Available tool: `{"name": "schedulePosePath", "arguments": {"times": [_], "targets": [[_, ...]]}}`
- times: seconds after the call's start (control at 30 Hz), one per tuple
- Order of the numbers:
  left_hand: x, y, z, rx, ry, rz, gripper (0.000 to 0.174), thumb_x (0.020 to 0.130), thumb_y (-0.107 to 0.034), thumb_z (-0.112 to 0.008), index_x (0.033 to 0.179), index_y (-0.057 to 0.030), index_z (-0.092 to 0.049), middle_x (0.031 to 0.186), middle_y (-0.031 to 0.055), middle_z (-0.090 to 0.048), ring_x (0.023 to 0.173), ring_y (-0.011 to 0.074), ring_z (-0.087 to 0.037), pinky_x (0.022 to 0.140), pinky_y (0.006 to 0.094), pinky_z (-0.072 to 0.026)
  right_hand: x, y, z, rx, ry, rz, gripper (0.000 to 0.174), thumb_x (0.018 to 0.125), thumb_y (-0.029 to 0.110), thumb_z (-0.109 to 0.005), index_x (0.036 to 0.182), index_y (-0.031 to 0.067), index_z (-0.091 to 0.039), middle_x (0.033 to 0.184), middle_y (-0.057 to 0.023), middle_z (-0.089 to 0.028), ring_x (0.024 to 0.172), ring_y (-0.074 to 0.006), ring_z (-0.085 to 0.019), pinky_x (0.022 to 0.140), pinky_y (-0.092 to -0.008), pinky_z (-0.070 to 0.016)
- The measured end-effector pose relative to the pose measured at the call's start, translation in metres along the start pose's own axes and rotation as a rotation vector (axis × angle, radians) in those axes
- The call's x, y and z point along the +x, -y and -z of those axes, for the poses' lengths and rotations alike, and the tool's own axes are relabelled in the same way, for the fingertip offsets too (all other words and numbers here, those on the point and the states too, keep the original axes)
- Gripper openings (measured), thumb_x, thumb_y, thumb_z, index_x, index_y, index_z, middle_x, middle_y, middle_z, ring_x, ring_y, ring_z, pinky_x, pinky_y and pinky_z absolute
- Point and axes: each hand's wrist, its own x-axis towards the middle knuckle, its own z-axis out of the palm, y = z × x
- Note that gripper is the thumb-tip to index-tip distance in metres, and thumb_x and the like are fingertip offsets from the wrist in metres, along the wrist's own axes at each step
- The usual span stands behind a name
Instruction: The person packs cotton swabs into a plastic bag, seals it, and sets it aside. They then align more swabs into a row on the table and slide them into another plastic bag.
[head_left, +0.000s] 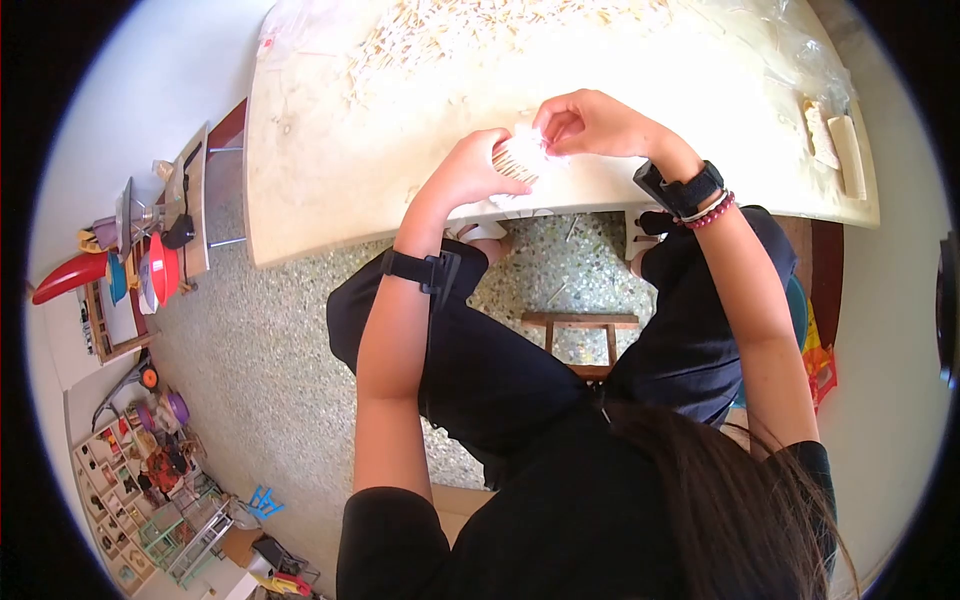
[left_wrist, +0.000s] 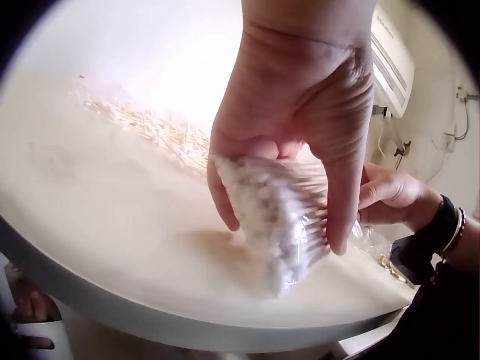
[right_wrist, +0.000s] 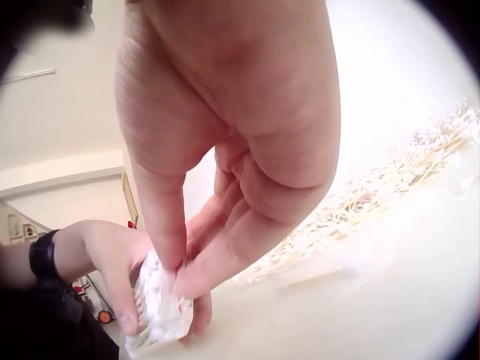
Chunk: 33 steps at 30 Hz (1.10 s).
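A bundle of cotton swabs (left_wrist: 277,217) in clear plastic is gripped between the thumb and fingers of the left hand (left_wrist: 296,112), just above the table. White tips face the near side in the left wrist view. At the bundle's other end, the right hand (right_wrist: 232,150) pinches the plastic (right_wrist: 171,289) between thumb and index finger, its other fingers curled. In the head view the left hand (head_left: 475,170) is on the left of the bundle (head_left: 517,160) and the right hand (head_left: 595,125) on its right; glare washes out the plastic there.
Many loose swabs (head_left: 430,35) lie spread over the table's (head_left: 330,180) far side. Clear plastic bags (head_left: 800,50) and wrapped packs (head_left: 848,155) lie at the right end. A wooden stool (head_left: 580,320) stands between the person's legs; shelves (head_left: 115,490) stand lower left.
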Motion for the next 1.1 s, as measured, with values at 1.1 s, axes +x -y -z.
{"name": "schedulePosePath", "arguments": {"times": [1.1], "targets": [[0.034,-0.021,-0.091,-0.548,-0.389,-0.276,0.038,0.068,-0.015,-0.075,0.098,0.0002,-0.057,0.090,0.0095,-0.065,0.084,0.0175,-0.062,0.070,0.0308,-0.0488,0.017,0.018,-0.040,-0.722,-0.594,-0.119,0.020,0.083,0.014,-0.044,0.094,0.0035,-0.056,0.078,-0.0160,-0.063,0.072,-0.0307,-0.062,0.068,-0.0412,-0.0481]]}}
